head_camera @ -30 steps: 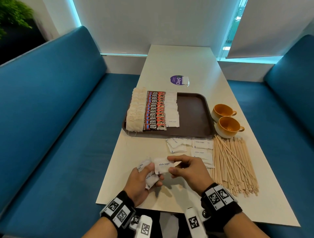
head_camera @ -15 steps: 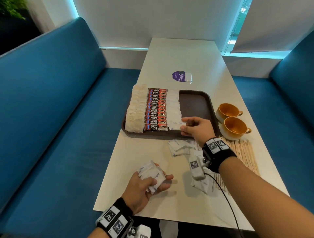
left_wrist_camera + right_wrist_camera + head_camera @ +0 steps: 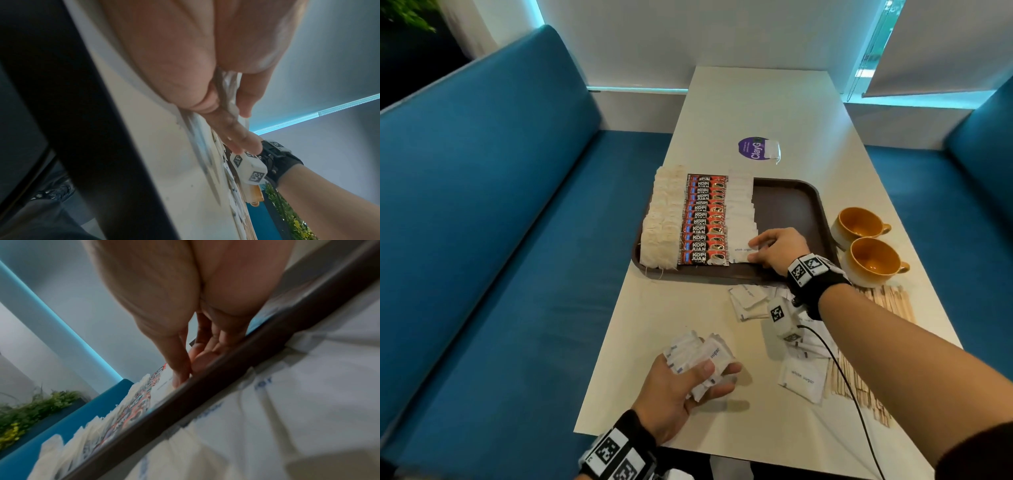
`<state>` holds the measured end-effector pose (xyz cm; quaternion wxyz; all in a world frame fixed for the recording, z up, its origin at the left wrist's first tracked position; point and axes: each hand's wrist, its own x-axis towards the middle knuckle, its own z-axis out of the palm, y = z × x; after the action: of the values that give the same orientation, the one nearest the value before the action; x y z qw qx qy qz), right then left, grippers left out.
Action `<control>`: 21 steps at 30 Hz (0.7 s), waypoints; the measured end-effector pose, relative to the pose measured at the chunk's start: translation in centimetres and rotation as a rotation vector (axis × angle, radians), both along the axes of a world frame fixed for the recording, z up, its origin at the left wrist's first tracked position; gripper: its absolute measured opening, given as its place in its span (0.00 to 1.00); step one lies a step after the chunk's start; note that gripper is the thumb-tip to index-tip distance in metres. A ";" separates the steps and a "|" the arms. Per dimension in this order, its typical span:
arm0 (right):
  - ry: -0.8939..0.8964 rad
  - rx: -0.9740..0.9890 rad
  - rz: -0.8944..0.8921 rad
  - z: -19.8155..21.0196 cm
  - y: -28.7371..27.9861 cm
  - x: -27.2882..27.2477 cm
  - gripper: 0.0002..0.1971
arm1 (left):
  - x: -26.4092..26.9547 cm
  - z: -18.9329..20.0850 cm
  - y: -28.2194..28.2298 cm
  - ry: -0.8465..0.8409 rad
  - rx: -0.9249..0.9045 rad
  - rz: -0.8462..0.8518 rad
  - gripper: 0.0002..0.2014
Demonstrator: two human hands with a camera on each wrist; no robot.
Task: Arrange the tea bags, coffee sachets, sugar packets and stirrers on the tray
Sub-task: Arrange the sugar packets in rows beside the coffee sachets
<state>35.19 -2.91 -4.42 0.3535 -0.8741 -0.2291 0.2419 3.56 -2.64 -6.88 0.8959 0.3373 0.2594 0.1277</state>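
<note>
We record a white table point(image 3: 722, 113) between blue benches point(image 3: 493, 192), bearing a brown tray point(image 3: 787, 202). On the tray we find three rows, left to right: tea bags point(image 3: 659, 226), red coffee sachets point(image 3: 705, 222) and white sugar packets point(image 3: 741, 209), each row touching the next; the tray's right part is bare.

The right arm extends forward over the table's near edge. The right hand point(image 3: 779, 250) lies over the tray's near right area, fingers bent down onto the nearest sugar packet point(image 3: 741, 255) at the front of the sugar row. From the right wrist view, thumb and fingertips point(image 3: 180, 378) close on that packet's edge just inside the tray rim point(image 3: 205, 394).

The left hand point(image 3: 681, 387) rests on the table near the front edge, well apart from the tray, thumb and fingers clamped round a bunch of sugar packets point(image 3: 698, 356).

Loose sugar packets point(image 3: 750, 301) lie on the table between the tray and the left hand, beneath the right forearm. Wooden stirrers point(image 3: 887, 301) lie beside them to the right. Two orange cups point(image 3: 869, 246) stand just right of the tray. A purple sticker point(image 3: 751, 147) lies beyond the tray.
</note>
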 end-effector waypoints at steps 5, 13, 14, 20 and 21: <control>-0.020 0.008 -0.009 0.8 -0.4 -0.2 0.12 | -0.1 -0.7 -0.1 0.074 0.067 0.012 0.22; 0.127 0.329 0.020 4.3 -5.7 -7.5 0.07 | -0.1 0.0 -0.4 0.020 0.193 0.014 0.06; 0.174 0.335 0.069 4.6 -6.6 -9.0 0.08 | -0.1 -0.1 -0.4 0.013 0.202 0.018 0.08; 0.429 0.344 0.186 2.3 -11.7 -15.6 0.29 | 0.1 -0.2 -0.4 0.047 0.146 0.087 0.15; 0.454 0.336 0.179 1.6 -12.2 -16.2 0.28 | 0.1 -0.1 -0.4 0.047 0.139 0.081 0.15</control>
<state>18.96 -15.13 -2.78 0.5128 -0.7031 -0.2572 0.4202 3.69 -3.08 -7.02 0.8580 0.3908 0.2844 0.1737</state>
